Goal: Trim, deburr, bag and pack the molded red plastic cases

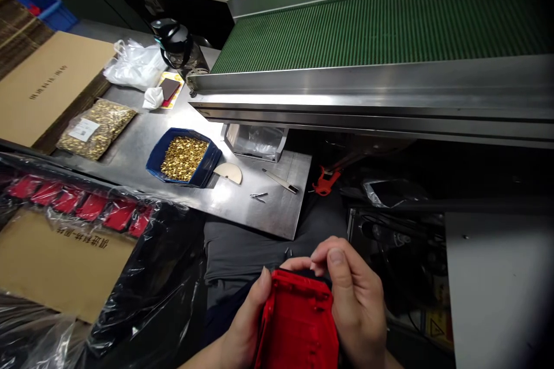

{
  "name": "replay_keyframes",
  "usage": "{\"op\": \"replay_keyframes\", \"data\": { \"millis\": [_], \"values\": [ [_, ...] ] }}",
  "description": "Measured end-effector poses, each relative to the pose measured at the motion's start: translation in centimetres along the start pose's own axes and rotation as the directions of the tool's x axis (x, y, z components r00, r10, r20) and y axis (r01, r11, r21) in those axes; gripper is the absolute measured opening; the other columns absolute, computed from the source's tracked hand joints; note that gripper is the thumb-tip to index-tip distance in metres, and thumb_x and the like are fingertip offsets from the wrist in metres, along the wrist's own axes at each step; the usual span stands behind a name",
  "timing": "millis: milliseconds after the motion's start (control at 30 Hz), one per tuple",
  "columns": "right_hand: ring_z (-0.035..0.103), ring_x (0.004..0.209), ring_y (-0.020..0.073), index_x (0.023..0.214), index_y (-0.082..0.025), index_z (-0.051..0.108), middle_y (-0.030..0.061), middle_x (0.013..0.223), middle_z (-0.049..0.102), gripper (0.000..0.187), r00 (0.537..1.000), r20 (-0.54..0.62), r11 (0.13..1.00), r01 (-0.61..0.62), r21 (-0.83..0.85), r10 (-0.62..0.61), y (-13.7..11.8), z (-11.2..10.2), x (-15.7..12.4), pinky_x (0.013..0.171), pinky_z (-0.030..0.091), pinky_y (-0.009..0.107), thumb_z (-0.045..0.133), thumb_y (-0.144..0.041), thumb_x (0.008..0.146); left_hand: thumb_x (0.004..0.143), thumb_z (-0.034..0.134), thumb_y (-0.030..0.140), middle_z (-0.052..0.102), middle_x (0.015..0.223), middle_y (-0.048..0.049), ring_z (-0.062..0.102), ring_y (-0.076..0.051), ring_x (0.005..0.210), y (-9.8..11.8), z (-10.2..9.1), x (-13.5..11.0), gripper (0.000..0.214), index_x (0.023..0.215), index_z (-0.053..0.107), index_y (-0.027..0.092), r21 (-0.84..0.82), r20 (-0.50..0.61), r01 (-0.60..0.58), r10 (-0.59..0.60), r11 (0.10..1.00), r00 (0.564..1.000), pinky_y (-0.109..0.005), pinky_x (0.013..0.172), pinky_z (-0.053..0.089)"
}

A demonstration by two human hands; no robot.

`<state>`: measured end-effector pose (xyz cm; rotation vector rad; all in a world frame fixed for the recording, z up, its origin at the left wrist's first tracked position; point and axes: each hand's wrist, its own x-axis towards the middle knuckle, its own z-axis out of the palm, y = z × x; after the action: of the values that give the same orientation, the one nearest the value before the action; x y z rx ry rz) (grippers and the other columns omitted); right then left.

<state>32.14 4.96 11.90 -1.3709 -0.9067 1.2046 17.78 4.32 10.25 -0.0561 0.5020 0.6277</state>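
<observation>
A red plastic housing (pixel 298 317) with raised walls and small posts inside is held low in the middle of the view, its hollow side facing up. My left hand (pixel 251 311) grips it along the left edge, thumb at the upper corner and fingers passing behind. My right hand (pixel 357 294) is beside its upper right corner, thumb and fingertips pinched together. Whatever those fingertips hold, if anything, is too small to make out. On the metal bench ahead stands a dark blue bin (pixel 212 158) of small brass-coloured pieces (pixel 184 157).
A green ribbed conveyor (pixel 346 31) crosses the upper right. The metal bench (pixel 229 207) bears tweezers (pixel 280 181), nail clippers (pixel 258 196), a bag of brass pieces (pixel 97 127) and a bottle (pixel 177 49). At left, several red housings (pixel 119 213) lie in a plastic-lined box (pixel 64 259).
</observation>
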Motion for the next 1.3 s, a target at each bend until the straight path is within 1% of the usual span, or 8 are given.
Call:
{"op": "replay_keyframes", "data": {
  "millis": [133,333,567,767,933,1067,1233,1300],
  "values": [
    [0.071,0.078,0.0174,0.093,-0.021,0.065,0.0025,0.080,0.068,0.029,0.997,0.065,0.999,-0.050,0.020,0.049,0.3,-0.2,-0.2,0.070,0.059,0.026,0.042,-0.033,0.106,0.095,0.052,0.061,0.065,0.130,-0.0118,0.061,-0.033,0.120,-0.1,-0.5,-0.2,0.062,0.147,0.050,0.026,-0.009,-0.031,0.043,-0.043,0.999,0.999,-0.049,0.110,0.039],
    [0.064,0.065,0.0080,0.080,-0.020,0.059,-0.0022,0.073,0.061,0.032,0.997,-0.053,0.997,0.044,-0.063,-0.047,0.1,0.0,0.1,0.061,0.051,0.015,0.043,-0.028,0.107,0.093,0.047,0.069,0.065,0.128,-0.0158,0.063,-0.035,0.116,0.0,-0.7,0.3,0.070,0.142,0.056,0.019,0.048,0.056,-0.009,0.006,0.999,0.998,-0.048,0.106,0.043],
    [0.071,0.078,0.0170,0.093,-0.020,0.066,0.0028,0.081,0.069,0.030,0.998,0.047,0.999,-0.033,0.004,0.033,0.2,-0.1,0.0,0.069,0.058,0.026,0.042,-0.033,0.106,0.097,0.045,0.064,0.066,0.124,-0.0131,0.067,-0.031,0.109,-0.2,-1.3,0.1,0.065,0.150,0.044,0.026,-0.018,-0.023,0.043,-0.043,0.999,0.999,-0.046,0.104,0.044],
    [0.061,0.063,0.0089,0.078,-0.020,0.059,-0.0017,0.071,0.057,0.034,0.989,-0.118,0.985,0.073,-0.155,-0.091,-0.1,0.2,0.6,0.058,0.049,0.017,0.042,-0.028,0.106,0.096,0.041,0.068,0.063,0.130,-0.0144,0.066,-0.033,0.112,-0.2,-1.2,0.7,0.066,0.142,0.052,0.022,-0.011,0.064,0.031,-0.031,0.999,0.997,-0.044,0.099,0.047],
    [0.065,0.064,0.0085,0.084,-0.020,0.063,-0.0022,0.072,0.062,0.031,0.994,-0.073,0.993,0.077,-0.084,-0.083,-0.2,0.3,0.6,0.059,0.052,0.015,0.042,-0.027,0.106,0.096,0.044,0.067,0.065,0.127,-0.0143,0.068,-0.033,0.108,-0.1,-1.0,0.5,0.065,0.143,0.049,0.022,-0.043,0.060,0.056,-0.053,0.998,0.997,-0.047,0.098,0.048],
    [0.071,0.073,0.0150,0.093,-0.020,0.067,0.0012,0.077,0.069,0.030,0.999,-0.020,0.999,0.028,-0.015,-0.029,0.7,0.0,0.2,0.067,0.057,0.023,0.043,-0.031,0.106,0.100,0.038,0.063,0.067,0.122,-0.0124,0.070,-0.031,0.103,-0.3,-1.3,0.4,0.060,0.145,0.045,0.024,-0.085,0.061,0.048,-0.043,0.995,0.997,-0.045,0.098,0.048],
    [0.057,0.058,0.0098,0.075,-0.017,0.061,-0.0002,0.067,0.059,0.036,0.934,-0.346,0.992,0.052,-0.118,-0.090,2.0,-0.8,0.2,0.053,0.045,0.019,0.048,-0.034,0.103,0.101,0.026,0.067,0.072,0.105,-0.0151,0.073,-0.031,0.095,-0.3,-1.3,0.8,0.067,0.144,0.044,0.019,-0.062,0.175,0.028,-0.017,0.998,0.984,-0.041,0.088,0.050],
    [0.059,0.063,0.0112,0.077,-0.018,0.062,0.0005,0.070,0.060,0.035,0.929,-0.358,0.987,0.034,-0.158,-0.089,2.0,-1.2,0.5,0.057,0.046,0.020,0.049,-0.035,0.103,0.101,0.023,0.067,0.073,0.101,-0.0151,0.074,-0.031,0.092,-0.2,-1.1,0.8,0.068,0.144,0.042,0.019,-0.055,0.172,0.025,-0.015,0.998,0.985,-0.041,0.086,0.050]
  ]
}}
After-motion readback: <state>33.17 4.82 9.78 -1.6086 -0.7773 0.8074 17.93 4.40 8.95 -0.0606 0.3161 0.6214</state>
